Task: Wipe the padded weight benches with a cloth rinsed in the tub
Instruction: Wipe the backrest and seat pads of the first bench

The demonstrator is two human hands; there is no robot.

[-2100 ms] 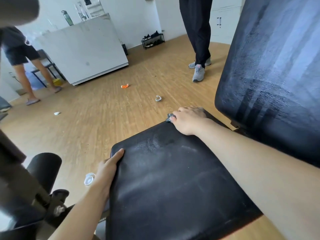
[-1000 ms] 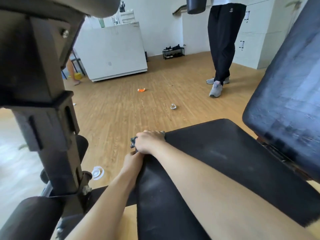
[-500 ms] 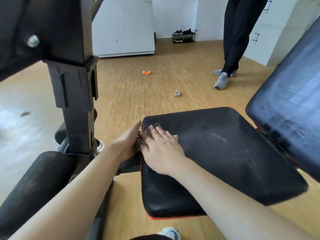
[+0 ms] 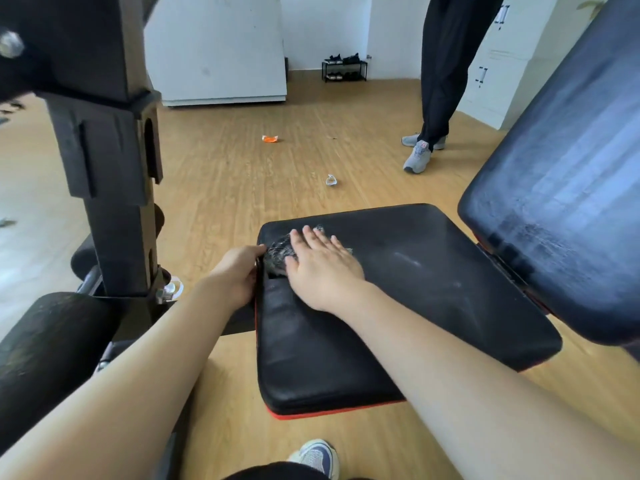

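Across the room runs a wooden floor [image 4: 242, 188], and on it stands a weight bench seen from its front end. Its tilted backrest pad [image 4: 568, 168] fills the right side, black, with pale streaks over its surface. Below and left of it lies the seat pad [image 4: 415, 306], black with a red strip along the near underside and dull smears on top. To the left a black frame post [image 4: 110, 168] rises past the top of the view, and a foam roller [image 4: 52, 341] juts from its foot at the lower left. A white board [image 4: 214, 46] leans at the far wall, with a shoe rack [image 4: 344, 69] to its right. A standing person [image 4: 446, 64] in dark trousers and grey trainers waits beyond the bench.

The right hand [image 4: 322, 268] lies palm down on the far left corner of the seat pad, its fingers [image 4: 311, 237] straight and a little spread, pressing the cloth [image 4: 277, 252] flat against the padding. The cloth is a grey, patterned wad that shows past the fingertips and beside the thumb. The left hand [image 4: 239, 275] grips the pad's left edge, thumb on top and touching the cloth's rim; its other fingers curl under the edge, out of sight.

An orange scrap [image 4: 270, 138] and a clear wrapper [image 4: 331, 180] lie on the floor, well apart from the bench.
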